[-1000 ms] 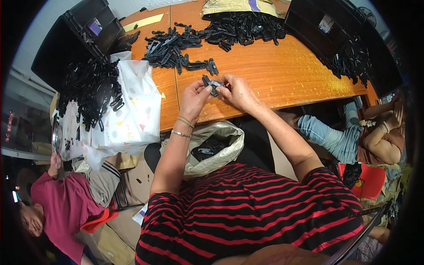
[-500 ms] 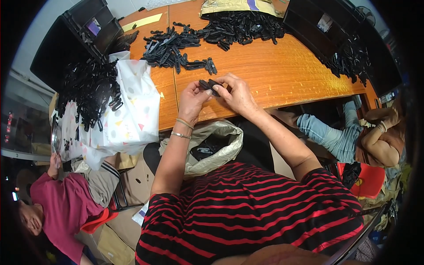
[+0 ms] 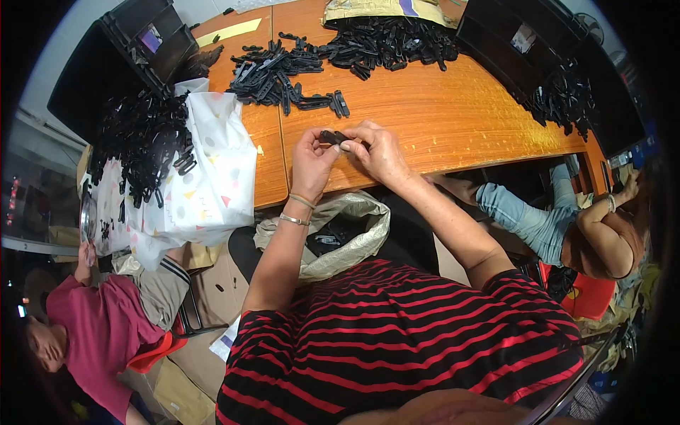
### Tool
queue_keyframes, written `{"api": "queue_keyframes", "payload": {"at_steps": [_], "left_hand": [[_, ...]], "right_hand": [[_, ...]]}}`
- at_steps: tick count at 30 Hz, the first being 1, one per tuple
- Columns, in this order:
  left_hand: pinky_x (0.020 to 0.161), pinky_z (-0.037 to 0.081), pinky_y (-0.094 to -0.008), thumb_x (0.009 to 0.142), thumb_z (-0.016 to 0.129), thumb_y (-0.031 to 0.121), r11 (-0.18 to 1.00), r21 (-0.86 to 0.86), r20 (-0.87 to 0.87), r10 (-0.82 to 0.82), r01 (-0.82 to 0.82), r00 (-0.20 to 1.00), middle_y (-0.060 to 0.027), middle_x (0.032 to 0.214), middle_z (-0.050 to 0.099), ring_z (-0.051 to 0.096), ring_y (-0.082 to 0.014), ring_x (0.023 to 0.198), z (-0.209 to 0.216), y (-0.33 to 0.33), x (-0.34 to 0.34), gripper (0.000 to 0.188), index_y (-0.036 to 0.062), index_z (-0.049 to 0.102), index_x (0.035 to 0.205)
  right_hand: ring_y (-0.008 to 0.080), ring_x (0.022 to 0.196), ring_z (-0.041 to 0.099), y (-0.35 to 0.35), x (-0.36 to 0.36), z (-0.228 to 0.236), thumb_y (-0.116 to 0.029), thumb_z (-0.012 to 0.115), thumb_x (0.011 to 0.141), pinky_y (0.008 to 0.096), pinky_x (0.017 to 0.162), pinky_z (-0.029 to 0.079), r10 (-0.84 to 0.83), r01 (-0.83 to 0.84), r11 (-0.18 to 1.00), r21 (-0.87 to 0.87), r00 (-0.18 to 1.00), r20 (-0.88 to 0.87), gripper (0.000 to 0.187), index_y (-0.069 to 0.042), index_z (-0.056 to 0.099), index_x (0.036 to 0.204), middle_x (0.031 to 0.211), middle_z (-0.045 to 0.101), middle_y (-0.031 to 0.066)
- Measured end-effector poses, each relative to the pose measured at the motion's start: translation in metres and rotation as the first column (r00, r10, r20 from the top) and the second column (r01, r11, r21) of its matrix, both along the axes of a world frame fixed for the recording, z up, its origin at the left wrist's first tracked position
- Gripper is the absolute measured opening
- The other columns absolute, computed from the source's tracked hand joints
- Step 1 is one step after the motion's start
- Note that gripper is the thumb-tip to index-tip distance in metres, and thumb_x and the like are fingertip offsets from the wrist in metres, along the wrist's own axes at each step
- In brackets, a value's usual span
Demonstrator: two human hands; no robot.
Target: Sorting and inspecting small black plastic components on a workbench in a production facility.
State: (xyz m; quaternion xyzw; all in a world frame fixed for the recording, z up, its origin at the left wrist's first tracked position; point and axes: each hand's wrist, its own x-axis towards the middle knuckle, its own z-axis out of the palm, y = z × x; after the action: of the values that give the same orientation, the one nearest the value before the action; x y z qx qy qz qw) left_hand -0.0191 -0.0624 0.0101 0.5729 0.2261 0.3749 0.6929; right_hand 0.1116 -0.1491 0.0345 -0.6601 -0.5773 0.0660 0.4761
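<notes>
Head view: a black clip [image 3: 333, 137] is pinched between the fingertips of the left hand [image 3: 313, 157] and the right hand [image 3: 380, 150], above the near edge of the table [image 3: 453, 120]. A grey bag [image 3: 354, 230] is seen below the grip, nearer the body. Beyond the grip a pile of clips [image 3: 283, 71] is spread, and a white bag [image 3: 205, 184] is draped to its left.

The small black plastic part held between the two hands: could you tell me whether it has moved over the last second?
Barely. The small black part stays pinched between the left hand and right hand, over the same spot near the wooden table's front edge; it was only turned.
</notes>
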Motion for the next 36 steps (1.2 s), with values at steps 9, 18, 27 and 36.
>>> {"api": "queue_keyframes", "payload": {"at_steps": [9,18,27,36], "left_hand": [[0.078,0.049,-0.0225,0.086,0.063,0.001,0.993,0.111,0.033,0.030,-0.033,0.999,-0.0066,0.099,0.061,0.059,-0.0099,0.087,0.017,-0.013,-0.006,0.027,-0.0025,0.052,0.111],[0.074,0.048,-0.0215,0.087,0.062,0.004,0.978,0.206,-0.023,0.032,-0.027,0.999,-0.0044,0.094,0.062,0.059,-0.0083,0.082,0.017,-0.012,-0.016,0.018,-0.0012,0.057,0.103],[0.070,0.048,-0.0218,0.089,0.062,0.010,0.971,0.237,-0.204,0.064,-0.014,0.977,-0.0032,0.095,0.059,0.059,-0.0089,0.081,0.026,-0.003,-0.027,0.017,-0.0011,0.061,0.101],[0.079,0.048,-0.0343,0.079,0.066,0.004,0.452,0.892,-0.287,0.518,0.028,0.806,-0.0110,0.098,0.061,0.058,-0.0262,0.090,0.012,0.072,0.008,0.022,0.0006,0.063,0.100]], "right_hand": [[0.0176,0.069,0.062,-0.002,-0.009,0.000,-0.010,0.072,0.078,0.0286,0.060,0.050,-0.018,0.020,0.999,0.051,1.000,-0.025,0.032,0.000,0.062,0.106,0.083,0.064,0.0095],[0.0345,0.071,0.061,-0.001,-0.013,-0.016,-0.026,0.071,0.080,0.0409,0.062,0.048,0.072,-0.089,0.991,-0.099,0.984,-0.161,0.036,0.000,0.054,0.099,0.079,0.061,0.0176],[0.0372,0.074,0.060,-0.008,-0.023,-0.016,-0.027,0.069,0.081,0.0431,0.062,0.047,0.063,-0.067,0.991,-0.114,0.997,-0.039,0.030,-0.001,0.057,0.091,0.080,0.061,0.0175],[0.0355,0.076,0.062,-0.055,-0.042,-0.027,-0.027,0.075,0.070,0.0435,0.064,0.049,0.407,-0.302,0.872,-0.384,0.884,0.229,0.034,-0.001,0.062,0.087,0.083,0.062,0.0154]]}}
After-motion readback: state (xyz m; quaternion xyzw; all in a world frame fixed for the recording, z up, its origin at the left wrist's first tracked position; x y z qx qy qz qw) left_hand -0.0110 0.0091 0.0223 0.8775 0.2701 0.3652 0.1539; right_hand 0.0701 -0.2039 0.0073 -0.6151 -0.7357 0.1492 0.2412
